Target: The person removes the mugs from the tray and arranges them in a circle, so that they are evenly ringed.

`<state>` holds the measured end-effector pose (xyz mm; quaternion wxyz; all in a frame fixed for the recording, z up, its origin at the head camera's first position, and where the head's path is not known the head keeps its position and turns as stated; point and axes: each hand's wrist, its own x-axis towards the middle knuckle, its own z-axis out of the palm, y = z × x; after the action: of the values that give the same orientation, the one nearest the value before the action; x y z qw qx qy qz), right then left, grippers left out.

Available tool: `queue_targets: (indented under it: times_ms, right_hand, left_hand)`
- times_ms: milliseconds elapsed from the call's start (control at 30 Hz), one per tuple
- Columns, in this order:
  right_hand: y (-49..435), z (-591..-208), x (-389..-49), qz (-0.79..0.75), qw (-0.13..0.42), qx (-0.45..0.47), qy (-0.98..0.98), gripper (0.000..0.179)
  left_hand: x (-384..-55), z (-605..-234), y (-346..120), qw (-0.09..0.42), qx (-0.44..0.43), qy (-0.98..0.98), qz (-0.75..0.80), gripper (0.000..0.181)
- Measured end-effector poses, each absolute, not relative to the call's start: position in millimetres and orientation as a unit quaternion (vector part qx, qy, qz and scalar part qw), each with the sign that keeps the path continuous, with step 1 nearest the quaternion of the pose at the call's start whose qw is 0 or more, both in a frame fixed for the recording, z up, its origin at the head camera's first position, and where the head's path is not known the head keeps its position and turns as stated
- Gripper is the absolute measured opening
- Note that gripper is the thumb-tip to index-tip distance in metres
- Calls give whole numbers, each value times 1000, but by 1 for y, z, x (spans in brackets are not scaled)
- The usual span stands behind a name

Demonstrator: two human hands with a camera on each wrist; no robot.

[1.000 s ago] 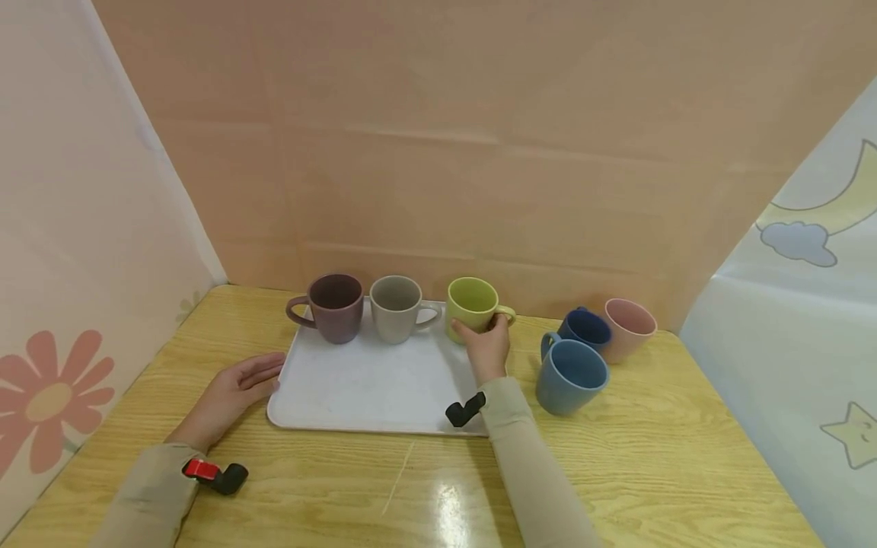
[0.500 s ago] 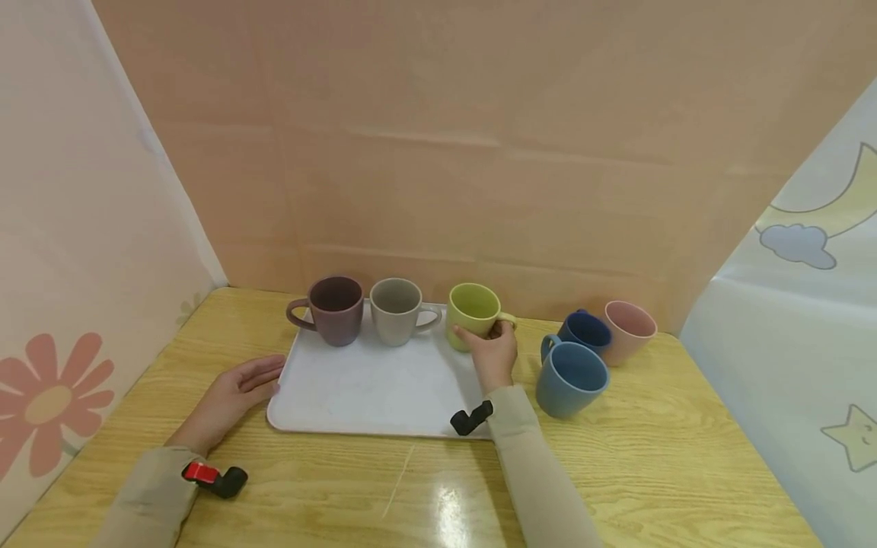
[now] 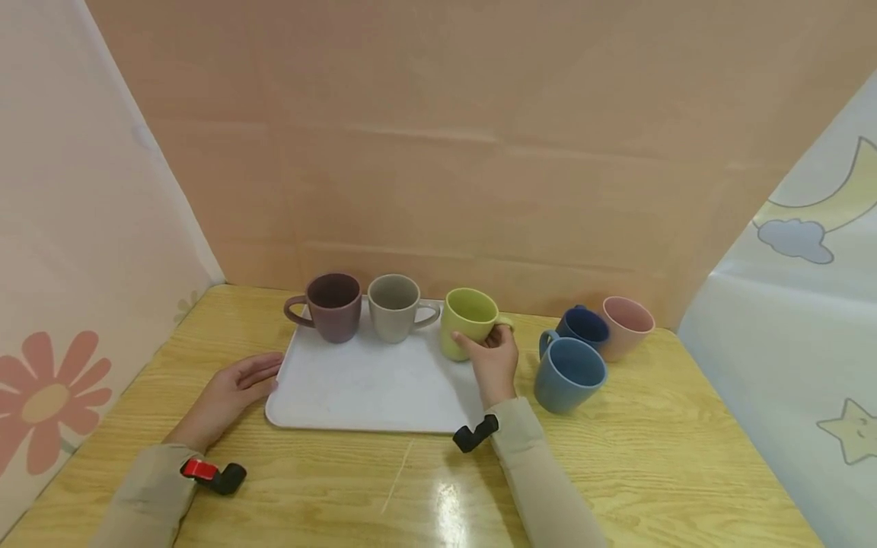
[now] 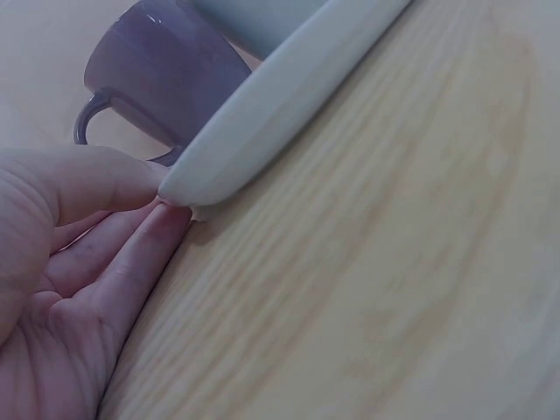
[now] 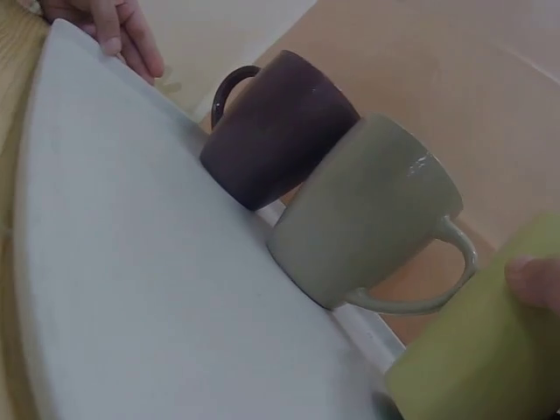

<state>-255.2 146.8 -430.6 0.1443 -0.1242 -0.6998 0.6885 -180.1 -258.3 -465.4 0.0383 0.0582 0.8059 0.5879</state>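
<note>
In the head view my right hand grips a yellow-green mug at the tray's back right, thumb on its near side, fingers by its handle. The right wrist view shows the mug tilted, its base close over the tray. The left hand lies at the left edge of the white tray, fingers fairly straight, with thumb and a fingertip touching the rim. On the tray's back part stand a purple-brown mug, handle to the left, and a grey mug, handle to the right.
Right of the tray, on the wooden table, a light-blue mug, a dark-blue mug and a pink mug stand close together. A tan backdrop rises behind the tray, with patterned side walls left and right.
My right hand has drawn the yellow-green mug a little toward me, away from the tray's back edge. The left hand and the other mugs keep their places.
</note>
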Motion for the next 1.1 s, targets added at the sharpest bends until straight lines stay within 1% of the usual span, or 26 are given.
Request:
queue_targets:
  times_ms: [267,667,1000,1100]
  right_hand:
    - [148,-428,-248,695,122,-105,-701,73]
    - [145,-433,-246,694,113,-80,-706,77]
    - [134,-434,-244,689,109,-89,-710,85]
    - [135,-435,-243,690,111,-89,-710,84]
  left_hand:
    - [-181,-465,-258,34,63,803,592,60]
    - [-182,-463,-260,34,63,806,588,61]
    - [-180,-465,-260,41,59,806,587,63]
    - [-179,-466,-259,40,61,805,589,62]
